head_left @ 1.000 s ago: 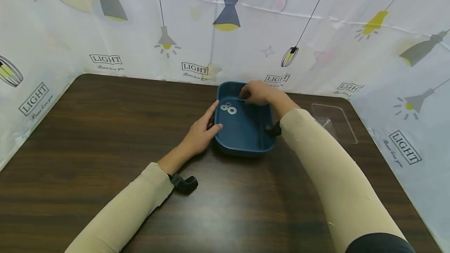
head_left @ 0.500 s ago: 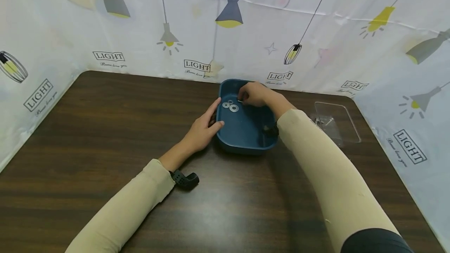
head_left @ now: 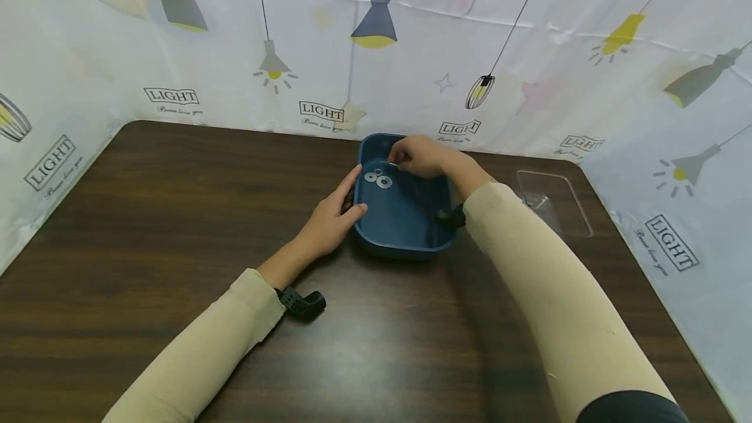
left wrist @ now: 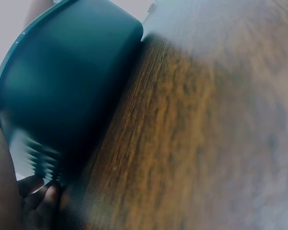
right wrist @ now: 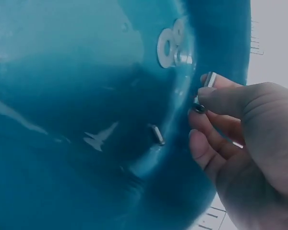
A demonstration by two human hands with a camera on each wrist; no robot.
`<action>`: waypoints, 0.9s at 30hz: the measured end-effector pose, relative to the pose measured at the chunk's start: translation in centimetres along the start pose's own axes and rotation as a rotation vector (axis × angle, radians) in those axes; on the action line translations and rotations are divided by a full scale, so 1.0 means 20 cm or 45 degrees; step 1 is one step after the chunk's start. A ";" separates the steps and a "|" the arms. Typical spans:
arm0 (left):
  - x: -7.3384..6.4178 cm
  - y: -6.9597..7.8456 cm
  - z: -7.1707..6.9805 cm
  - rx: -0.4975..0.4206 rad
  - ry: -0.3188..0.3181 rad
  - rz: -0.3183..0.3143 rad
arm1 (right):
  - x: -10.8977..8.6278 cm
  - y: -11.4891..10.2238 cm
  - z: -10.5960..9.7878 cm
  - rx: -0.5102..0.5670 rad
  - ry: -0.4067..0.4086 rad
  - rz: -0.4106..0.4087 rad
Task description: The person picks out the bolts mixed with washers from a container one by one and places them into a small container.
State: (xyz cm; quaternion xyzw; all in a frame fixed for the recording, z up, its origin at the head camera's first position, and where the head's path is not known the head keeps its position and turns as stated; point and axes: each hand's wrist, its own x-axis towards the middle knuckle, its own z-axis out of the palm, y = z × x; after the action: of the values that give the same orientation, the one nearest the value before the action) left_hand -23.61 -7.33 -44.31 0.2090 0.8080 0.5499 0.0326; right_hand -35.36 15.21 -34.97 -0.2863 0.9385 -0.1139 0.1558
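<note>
Right hand [head_left: 418, 156] inside the far end of the blue plastic bin [head_left: 405, 217], pinching a small threaded screw [right wrist: 210, 79] between thumb and fingers! 3 flat washers [right wrist: 166, 49] lie nearby, 1 loose metal piece [right wrist: 157, 135] too; left hand [head_left: 328, 222], index finger and thumb extended, rests against the bin's left side.

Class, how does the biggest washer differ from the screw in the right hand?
Shape: the biggest washer is a flat ring with a hole; the screw is a slim, ridged shaft. Place: the washer lies on the floor of the blue bin; the screw is pinched by the right hand. Both look silvery.
</note>
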 end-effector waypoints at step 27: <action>-0.01 0.01 0.00 0.021 -0.014 -0.004 | -0.62 0.21 -0.32 -0.011 0.177 -0.017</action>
State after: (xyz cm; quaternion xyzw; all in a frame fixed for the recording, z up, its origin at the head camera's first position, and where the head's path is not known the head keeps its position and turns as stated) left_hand -23.39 -7.28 -44.27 0.2111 0.8127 0.5419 0.0360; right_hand -30.06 26.56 -27.56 -0.2845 0.9456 -0.1306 0.0883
